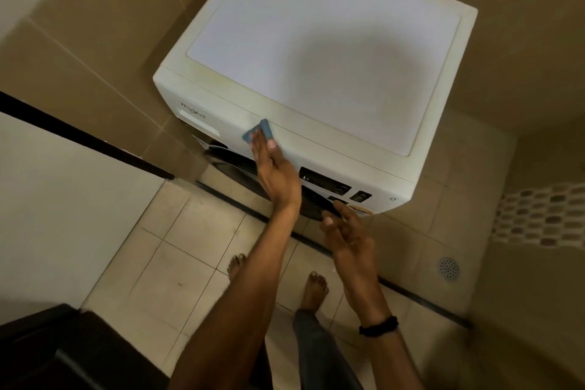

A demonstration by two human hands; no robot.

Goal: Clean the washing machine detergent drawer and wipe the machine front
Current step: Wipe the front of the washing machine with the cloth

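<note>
A white front-loading washing machine [323, 51] fills the upper middle of the head view, seen from above. My left hand [273, 168] lies flat with straight fingers on its front panel and presses a small blue cloth [259, 131] against it, just right of the closed detergent drawer [196, 123]. My right hand [343, 231] hovers with relaxed fingers and holds nothing, in front of the dark control display [326, 184]. The dark round door [234, 168] shows partly below my left hand.
Beige tiled walls close in on the machine at the left and behind it. A dark threshold strip [421, 298] crosses the tiled floor under my bare feet [313, 290]. A floor drain [448, 267] sits at the right. A dark object [63, 355] fills the lower left corner.
</note>
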